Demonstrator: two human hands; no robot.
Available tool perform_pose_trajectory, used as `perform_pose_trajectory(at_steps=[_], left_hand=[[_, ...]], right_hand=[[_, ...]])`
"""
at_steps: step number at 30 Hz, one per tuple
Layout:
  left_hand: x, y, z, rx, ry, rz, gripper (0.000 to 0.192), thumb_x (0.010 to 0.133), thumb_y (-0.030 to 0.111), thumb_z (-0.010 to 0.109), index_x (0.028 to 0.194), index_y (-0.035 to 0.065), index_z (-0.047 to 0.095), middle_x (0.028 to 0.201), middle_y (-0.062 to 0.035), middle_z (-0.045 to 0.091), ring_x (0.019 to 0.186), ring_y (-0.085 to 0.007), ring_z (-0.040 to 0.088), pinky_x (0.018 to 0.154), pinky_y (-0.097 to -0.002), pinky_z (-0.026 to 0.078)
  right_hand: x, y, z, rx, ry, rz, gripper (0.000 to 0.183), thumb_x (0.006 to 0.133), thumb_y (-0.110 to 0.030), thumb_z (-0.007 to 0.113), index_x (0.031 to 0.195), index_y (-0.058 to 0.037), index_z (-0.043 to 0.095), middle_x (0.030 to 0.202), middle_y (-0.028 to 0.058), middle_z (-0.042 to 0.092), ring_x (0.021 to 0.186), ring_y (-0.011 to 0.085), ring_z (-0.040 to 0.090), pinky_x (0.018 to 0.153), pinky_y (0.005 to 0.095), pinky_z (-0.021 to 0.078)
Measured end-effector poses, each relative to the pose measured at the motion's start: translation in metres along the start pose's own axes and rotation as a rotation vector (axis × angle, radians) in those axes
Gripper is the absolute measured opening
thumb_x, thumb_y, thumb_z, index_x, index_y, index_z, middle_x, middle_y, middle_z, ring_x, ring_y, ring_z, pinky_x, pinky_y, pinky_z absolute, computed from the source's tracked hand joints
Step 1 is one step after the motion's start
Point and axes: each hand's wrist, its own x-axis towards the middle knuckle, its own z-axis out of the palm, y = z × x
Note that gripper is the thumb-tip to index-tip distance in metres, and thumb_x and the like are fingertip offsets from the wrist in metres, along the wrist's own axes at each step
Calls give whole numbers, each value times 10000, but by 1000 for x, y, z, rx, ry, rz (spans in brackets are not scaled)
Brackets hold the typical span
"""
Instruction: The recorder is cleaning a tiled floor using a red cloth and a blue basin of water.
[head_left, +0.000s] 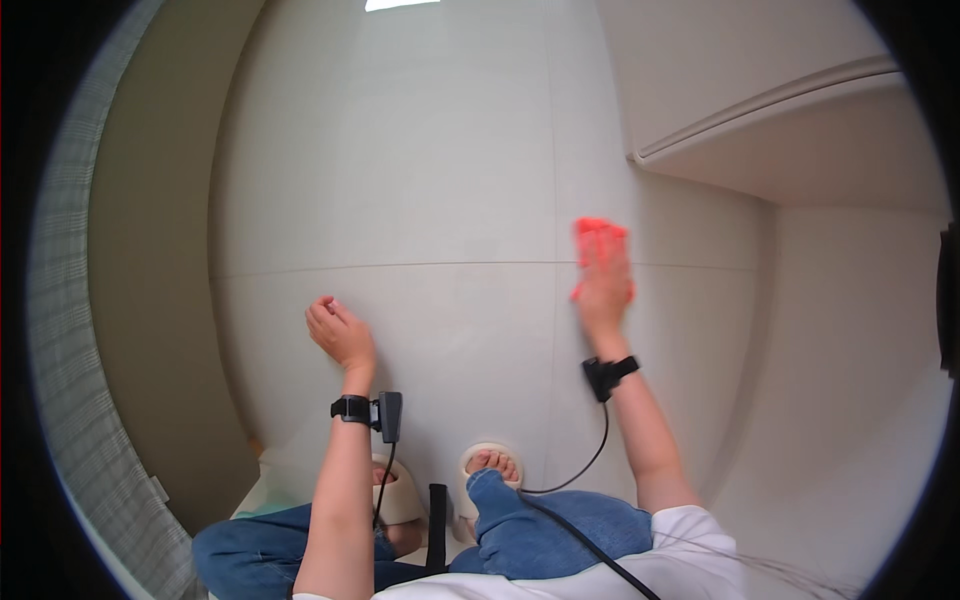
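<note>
My right hand (604, 289) lies over a bright red-orange cloth (592, 226) on the pale tiled floor (420, 187). Cloth shows past the fingertips and at both sides of the palm; how firmly the fingers grip it is hidden, and hand and cloth are slightly blurred. On the left, my left hand (341, 332) hangs with fingers loosely curled, near the floor and with no object visible in it. A black strap with a small device (389, 417) sits on the left wrist, and a similar one (600, 379) on the right wrist, each with a cable.
A pale cabinet or desk unit (780, 105) overhangs at upper right, its corner near the cloth. A bed base (157, 262) with a plaid cover (64, 262) runs along the left. My slippers (491, 457) stand on the floor below, with a black strap (437, 525) between my legs.
</note>
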Motion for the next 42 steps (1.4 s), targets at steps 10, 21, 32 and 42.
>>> perform_pose_trajectory(at_steps=[10, 21, 32, 42], left_hand=[[15, -22, -12, 187, 49, 70, 143, 921, 132, 462, 966, 2, 503, 962, -148, 533, 940, -335, 510, 828, -438, 392], [7, -43, -3, 233, 95, 72, 127, 930, 133, 450, 960, 19, 496, 955, -142, 531, 942, -334, 500, 824, -447, 378], [-2, -24, -8, 261, 99, 149, 124, 919, 124, 441, 951, 17, 497, 949, -141, 519, 936, -340, 491, 814, -446, 378], [-1, -23, -9, 277, 86, 93, 126, 917, 133, 438, 960, 28, 494, 951, -125, 511, 929, -328, 489, 806, -438, 371]], right_hand=[[14, 120, -64, -210, 11, 182, 643, 792, 63, 408, 1414, -97, 407, 1462, 138, 390, 1377, 304, 313, 1128, 398, 264], [3, 306, -102, -510, 203, 618, 499, 899, -168, 452, 1391, -87, 432, 1399, 110, 457, 1239, 309, 442, 981, 381, 407], [57, 340, -70, -209, -18, 650, 478, 938, -248, 453, 1388, -88, 426, 1426, 154, 415, 1302, 339, 373, 1014, 455, 345], [29, 99, -13, -156, -205, 165, 615, 905, -172, 503, 1480, -170, 284, 1538, 97, 243, 1427, 351, 159, 1131, 520, 154]])
